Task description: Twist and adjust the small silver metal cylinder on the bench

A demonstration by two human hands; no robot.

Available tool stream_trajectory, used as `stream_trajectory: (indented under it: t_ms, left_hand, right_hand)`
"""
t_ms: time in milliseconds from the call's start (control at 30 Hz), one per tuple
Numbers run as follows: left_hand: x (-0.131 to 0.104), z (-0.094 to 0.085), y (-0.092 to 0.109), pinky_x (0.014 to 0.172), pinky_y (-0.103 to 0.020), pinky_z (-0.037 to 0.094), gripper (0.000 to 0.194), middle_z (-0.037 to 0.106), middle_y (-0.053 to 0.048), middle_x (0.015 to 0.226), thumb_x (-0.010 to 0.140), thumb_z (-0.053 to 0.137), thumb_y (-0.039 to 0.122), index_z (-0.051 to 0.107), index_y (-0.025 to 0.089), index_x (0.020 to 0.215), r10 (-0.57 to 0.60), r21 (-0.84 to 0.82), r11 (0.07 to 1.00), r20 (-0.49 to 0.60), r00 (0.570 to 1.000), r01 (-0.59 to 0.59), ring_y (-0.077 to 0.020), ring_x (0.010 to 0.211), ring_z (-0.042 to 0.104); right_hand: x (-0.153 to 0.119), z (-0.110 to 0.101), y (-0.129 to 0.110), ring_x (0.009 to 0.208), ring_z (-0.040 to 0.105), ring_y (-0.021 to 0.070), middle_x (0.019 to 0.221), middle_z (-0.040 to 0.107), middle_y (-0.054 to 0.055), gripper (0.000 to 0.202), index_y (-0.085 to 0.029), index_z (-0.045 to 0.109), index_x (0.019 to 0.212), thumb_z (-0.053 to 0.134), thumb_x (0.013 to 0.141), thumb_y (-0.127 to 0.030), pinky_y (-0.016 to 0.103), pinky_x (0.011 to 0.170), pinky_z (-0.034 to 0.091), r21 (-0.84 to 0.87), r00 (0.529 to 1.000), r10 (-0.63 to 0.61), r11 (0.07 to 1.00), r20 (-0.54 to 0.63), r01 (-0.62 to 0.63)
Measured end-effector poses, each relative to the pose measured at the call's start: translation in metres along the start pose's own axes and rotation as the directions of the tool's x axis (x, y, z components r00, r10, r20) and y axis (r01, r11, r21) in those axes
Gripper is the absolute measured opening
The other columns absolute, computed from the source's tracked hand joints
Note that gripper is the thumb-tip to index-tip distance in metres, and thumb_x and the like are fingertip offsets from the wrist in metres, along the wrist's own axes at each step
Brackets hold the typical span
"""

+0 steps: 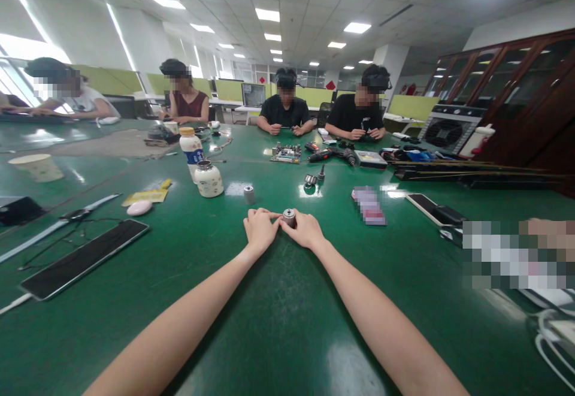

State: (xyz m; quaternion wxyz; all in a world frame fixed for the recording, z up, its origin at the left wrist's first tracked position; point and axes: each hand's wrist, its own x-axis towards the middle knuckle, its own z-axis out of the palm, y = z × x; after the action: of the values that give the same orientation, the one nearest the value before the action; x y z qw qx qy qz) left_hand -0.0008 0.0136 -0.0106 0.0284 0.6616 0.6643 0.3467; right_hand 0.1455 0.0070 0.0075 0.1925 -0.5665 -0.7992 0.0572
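Note:
A small grey metal cylinder (288,218) with a dark mark or hole in its top stands upright at the middle of the green table. My right hand (306,230) is closed around its right side, thumb at the front. From the left, my left hand (261,228) meets it with the tips of the index finger and thumb; the other fingers are curled. A second, similar metal cylinder (248,195) stands just beyond my left hand. Farther off to the right lie a shiny round metal part (309,181) and a small dark upright piece (322,173).
A white jar (209,180) and a bottle (192,150) stand left of centre. On the left lie a phone (85,258) and a watch (76,215). Power drills (332,154) and a circuit board (287,154) lie ahead. Several people sit across the green table (287,324).

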Motion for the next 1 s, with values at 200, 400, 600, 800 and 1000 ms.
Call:
stream_trajectory:
  t_ms: [200,400,600,800,1000]
  left_hand:
    - [0.003,0.002,-0.002,0.084,-0.046,0.04,0.015,0.069,-0.009,0.089,0.081,0.065,0.038,0.076,0.027,0.08,0.042,-0.148,0.987,-0.151,0.988,-0.065,-0.0304,0.094,0.051]
    - [0.004,-0.007,0.011,0.088,-0.038,0.043,0.017,0.072,-0.003,0.089,0.087,0.059,0.035,0.071,0.024,0.087,0.21,-0.341,0.897,-0.235,0.949,-0.283,-0.0223,0.092,0.058]
    - [0.001,-0.006,0.014,0.086,-0.036,0.046,0.02,0.073,-0.004,0.089,0.088,0.058,0.036,0.072,0.023,0.089,0.261,-0.394,0.864,-0.18,0.948,-0.313,-0.0209,0.09,0.06]
    - [0.002,-0.006,0.013,0.087,-0.037,0.046,0.019,0.073,-0.003,0.091,0.088,0.058,0.034,0.074,0.025,0.093,0.298,-0.399,0.854,-0.151,0.943,-0.334,-0.0207,0.091,0.06]
    - [0.0,-0.007,0.017,0.089,-0.038,0.046,0.019,0.069,-0.004,0.092,0.087,0.057,0.031,0.073,0.025,0.095,0.29,-0.376,0.868,-0.146,0.946,-0.324,-0.021,0.093,0.057]
  right_hand:
    - [0.0,-0.002,-0.001,0.089,0.067,0.0225,0.099,0.071,0.008,0.038,-0.019,0.057,0.103,0.044,0.093,-0.054,0.029,0.075,0.042,-0.014,1.0,-0.001,1.0,0.004,0.001]
    - [0.001,-0.002,-0.001,0.09,0.067,0.0222,0.099,0.071,0.008,0.036,-0.019,0.058,0.105,0.043,0.094,-0.05,0.028,0.075,0.042,-0.019,1.0,0.009,1.0,0.028,-0.009]
    - [0.001,-0.002,-0.001,0.09,0.068,0.024,0.1,0.072,0.009,0.037,-0.018,0.057,0.11,0.044,0.093,-0.048,0.03,0.076,0.043,-0.034,1.0,-0.003,0.999,0.019,0.003]
    - [0.001,-0.002,-0.001,0.092,0.067,0.0229,0.104,0.071,0.009,0.039,-0.018,0.056,0.116,0.045,0.094,-0.048,0.029,0.08,0.044,-0.031,0.999,0.006,0.999,0.036,-0.005]
    - [0.002,0.001,0.001,0.094,0.067,0.0233,0.105,0.07,0.01,0.041,-0.017,0.055,0.117,0.045,0.093,-0.049,0.03,0.08,0.043,-0.037,0.999,-0.005,0.999,0.033,0.006]
